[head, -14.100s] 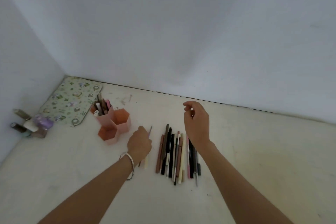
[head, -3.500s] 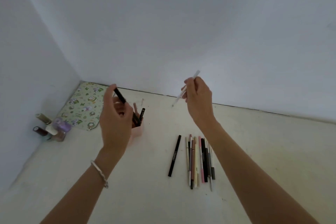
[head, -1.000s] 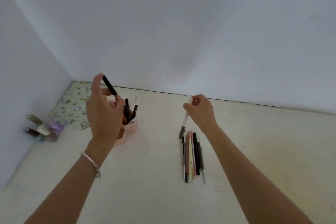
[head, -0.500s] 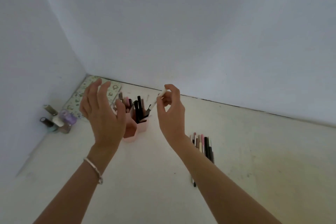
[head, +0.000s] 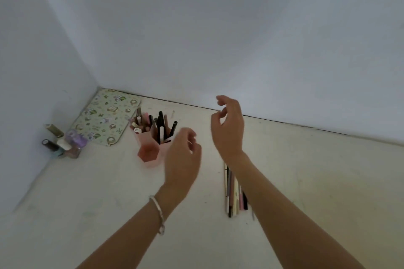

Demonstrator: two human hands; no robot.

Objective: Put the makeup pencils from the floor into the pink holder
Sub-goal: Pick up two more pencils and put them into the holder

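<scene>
The pink holder (head: 150, 152) stands on the floor left of centre. Its two back compartments hold several pencils (head: 160, 125); the front one looks empty. A row of makeup pencils (head: 234, 194) lies on the floor to the right, partly hidden by my right forearm. My left hand (head: 182, 157) hovers just right of the holder, its fingers loosely curled and apart with nothing in them. Raised above the far end of the row, my right hand (head: 228, 126) is open and holds nothing.
A flowered pouch (head: 107, 116) lies flat in the corner behind the holder. Several nail polish bottles (head: 63, 142) stand against the left wall. White walls close the floor at the back and the left.
The white pencil has left my right hand, which has drawn back to the right, away from the holder. My left hand has dropped and moved right, in front of the holder.
</scene>
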